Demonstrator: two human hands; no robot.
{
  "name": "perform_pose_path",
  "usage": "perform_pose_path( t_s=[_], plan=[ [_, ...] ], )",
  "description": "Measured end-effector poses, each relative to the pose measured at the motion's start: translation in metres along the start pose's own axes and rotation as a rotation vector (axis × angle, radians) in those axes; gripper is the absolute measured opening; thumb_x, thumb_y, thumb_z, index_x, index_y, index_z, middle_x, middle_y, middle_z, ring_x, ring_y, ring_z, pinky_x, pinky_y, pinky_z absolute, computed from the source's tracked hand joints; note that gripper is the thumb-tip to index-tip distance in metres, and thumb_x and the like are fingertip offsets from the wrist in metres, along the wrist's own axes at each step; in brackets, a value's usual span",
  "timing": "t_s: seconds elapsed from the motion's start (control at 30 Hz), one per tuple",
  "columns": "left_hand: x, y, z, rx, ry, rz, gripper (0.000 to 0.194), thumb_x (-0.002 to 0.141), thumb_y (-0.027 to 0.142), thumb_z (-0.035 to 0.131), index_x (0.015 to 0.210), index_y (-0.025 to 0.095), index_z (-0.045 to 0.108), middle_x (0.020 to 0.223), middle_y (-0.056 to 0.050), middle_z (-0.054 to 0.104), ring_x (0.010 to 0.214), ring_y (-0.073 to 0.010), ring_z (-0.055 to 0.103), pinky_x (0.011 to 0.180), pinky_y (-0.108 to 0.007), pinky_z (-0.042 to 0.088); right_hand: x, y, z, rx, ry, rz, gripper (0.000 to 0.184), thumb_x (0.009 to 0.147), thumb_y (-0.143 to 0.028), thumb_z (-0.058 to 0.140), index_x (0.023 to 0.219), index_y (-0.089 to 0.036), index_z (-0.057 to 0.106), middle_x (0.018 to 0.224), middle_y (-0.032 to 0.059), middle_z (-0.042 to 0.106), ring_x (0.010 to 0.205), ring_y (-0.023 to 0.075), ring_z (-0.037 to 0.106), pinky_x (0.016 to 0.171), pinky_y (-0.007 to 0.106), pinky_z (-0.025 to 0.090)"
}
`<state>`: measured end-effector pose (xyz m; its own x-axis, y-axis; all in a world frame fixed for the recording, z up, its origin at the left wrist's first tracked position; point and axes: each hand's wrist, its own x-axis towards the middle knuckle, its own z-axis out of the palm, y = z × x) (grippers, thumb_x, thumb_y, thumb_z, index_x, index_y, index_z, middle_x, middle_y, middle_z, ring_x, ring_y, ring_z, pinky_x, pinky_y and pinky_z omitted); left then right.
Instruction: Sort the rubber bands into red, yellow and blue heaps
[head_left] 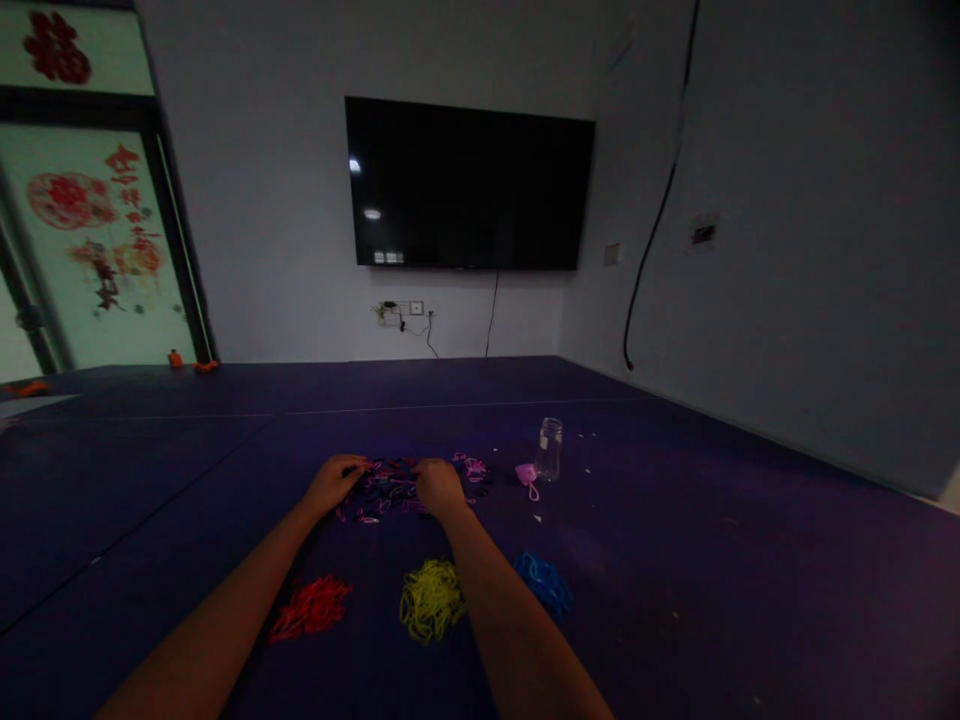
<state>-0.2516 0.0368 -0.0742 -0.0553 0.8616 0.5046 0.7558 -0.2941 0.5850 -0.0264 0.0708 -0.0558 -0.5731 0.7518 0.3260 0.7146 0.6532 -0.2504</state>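
A mixed heap of dark and pink rubber bands (386,488) lies on the dark purple mat (675,560). My left hand (335,482) rests at the heap's left edge with its fingers curled into the bands. At the heap's right side my right hand (438,487) is closed over some bands. What each hand holds is too small and dark to name. Closer to me lie three sorted piles: red bands (311,606), yellow bands (431,598) and blue bands (545,582).
A clear small jar (549,449) stands right of the heap with a pink lid (526,474) beside it. A black TV (469,185) hangs on the far wall. A window with red decals (90,250) is at the left.
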Motion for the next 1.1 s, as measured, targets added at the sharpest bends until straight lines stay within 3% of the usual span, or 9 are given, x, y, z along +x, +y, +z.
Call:
perform_pose_path(
  t_s=[0.17, 0.37, 0.53, 0.63, 0.83, 1.1],
  plan=[
    [0.0033, -0.0063, 0.0029, 0.069, -0.013, 0.048, 0.033, 0.079, 0.045, 0.051, 0.088, 0.023, 0.074, 0.101, -0.007, 0.072, 0.104, -0.0246, 0.061, 0.096, -0.041, 0.043, -0.0008, -0.0006, 0.0004, 0.009, -0.007, 0.007, 0.038, 0.078, -0.009, 0.043, 0.108, -0.017, 0.065, 0.11, 0.0104, 0.065, 0.109, 0.0204, 0.057, 0.094, 0.028, 0.041],
    [0.0, -0.0037, -0.0025, 0.16, 0.046, -0.025, 0.026, 0.077, 0.034, 0.052, 0.073, 0.021, 0.073, 0.098, -0.007, 0.072, 0.096, -0.0241, 0.064, 0.091, -0.038, 0.046, -0.0007, -0.0001, 0.002, 0.02, 0.014, 0.013, 0.038, 0.078, -0.009, 0.042, 0.107, -0.016, 0.066, 0.11, 0.0111, 0.065, 0.109, 0.0218, 0.058, 0.093, 0.03, 0.041],
    [0.0004, -0.0002, -0.0037, 0.162, 0.013, 0.022, 0.029, 0.079, 0.025, 0.047, 0.093, 0.021, 0.072, 0.1, -0.006, 0.071, 0.095, -0.0209, 0.064, 0.088, -0.034, 0.047, -0.0003, -0.0004, 0.0026, 0.017, 0.015, 0.015, 0.037, 0.078, -0.009, 0.042, 0.104, -0.016, 0.067, 0.109, 0.0104, 0.066, 0.106, 0.0217, 0.059, 0.091, 0.029, 0.042],
    [0.0022, 0.0006, -0.0025, 0.226, -0.025, 0.072, 0.026, 0.078, 0.026, 0.05, 0.091, 0.021, 0.073, 0.093, -0.007, 0.072, 0.091, -0.021, 0.064, 0.087, -0.034, 0.046, -0.0002, -0.0012, 0.0028, 0.008, 0.01, 0.026, 0.037, 0.078, -0.01, 0.041, 0.103, -0.017, 0.067, 0.108, 0.0106, 0.066, 0.104, 0.0223, 0.06, 0.089, 0.03, 0.044],
    [0.0027, 0.0003, -0.0036, 0.358, 0.008, 0.093, 0.025, 0.08, 0.03, 0.05, 0.073, 0.02, 0.071, 0.083, -0.008, 0.07, 0.085, -0.0227, 0.063, 0.084, -0.038, 0.045, 0.0004, -0.0012, 0.0051, 0.005, 0.012, 0.028, 0.038, 0.078, -0.01, 0.04, 0.105, -0.017, 0.067, 0.106, 0.0107, 0.067, 0.102, 0.0227, 0.06, 0.087, 0.031, 0.045],
    [0.0031, -0.0014, -0.0012, 0.287, -0.018, 0.157, 0.025, 0.079, 0.026, 0.049, 0.084, 0.022, 0.073, 0.093, -0.007, 0.072, 0.093, -0.0217, 0.062, 0.09, -0.039, 0.044, 0.0015, -0.0008, 0.0043, -0.011, 0.002, 0.026, 0.036, 0.079, -0.011, 0.042, 0.105, -0.018, 0.067, 0.107, 0.0103, 0.066, 0.103, 0.0217, 0.06, 0.088, 0.029, 0.043]
  ],
)
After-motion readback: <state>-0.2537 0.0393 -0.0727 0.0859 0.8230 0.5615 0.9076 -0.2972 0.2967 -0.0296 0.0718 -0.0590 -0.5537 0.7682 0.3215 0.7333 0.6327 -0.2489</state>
